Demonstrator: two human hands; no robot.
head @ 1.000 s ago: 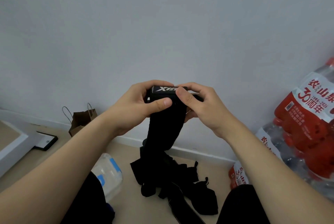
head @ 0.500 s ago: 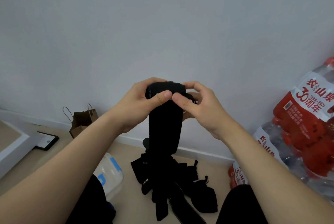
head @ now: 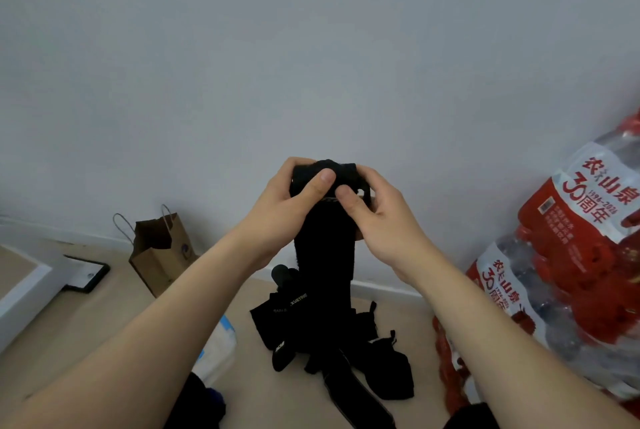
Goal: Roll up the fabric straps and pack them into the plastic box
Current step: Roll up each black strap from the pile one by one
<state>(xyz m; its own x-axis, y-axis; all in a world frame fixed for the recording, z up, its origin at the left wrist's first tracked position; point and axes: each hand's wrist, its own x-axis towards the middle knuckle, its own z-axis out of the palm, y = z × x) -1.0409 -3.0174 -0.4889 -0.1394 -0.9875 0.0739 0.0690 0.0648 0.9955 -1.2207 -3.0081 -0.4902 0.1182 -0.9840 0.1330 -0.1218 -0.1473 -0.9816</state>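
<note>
1. The black fabric strap (head: 323,255) is held up in front of the wall. Its top end is wound into a small roll (head: 325,169) between both hands, and its long tail hangs down to the floor (head: 104,318).
2. The step in hand looks like rolling, with most of the strap not yet wound. The next move calls for turning the roll downward while keeping the tail taut and the edges aligned.
3. The left hand (head: 287,207) clasps the roll, thumb pressed on its front. The right hand (head: 377,217) pinches the other side, thumb on the fabric just below.
4. More black straps lie in a pile (head: 346,342) on the floor beneath.
5. The plastic box (head: 218,349), with blue clips, sits left of the pile, partly hidden by the forearm.
6. A paper bag (head: 161,252) stands by the wall, and packs of bottled water (head: 571,255) are stacked at the right.
</note>
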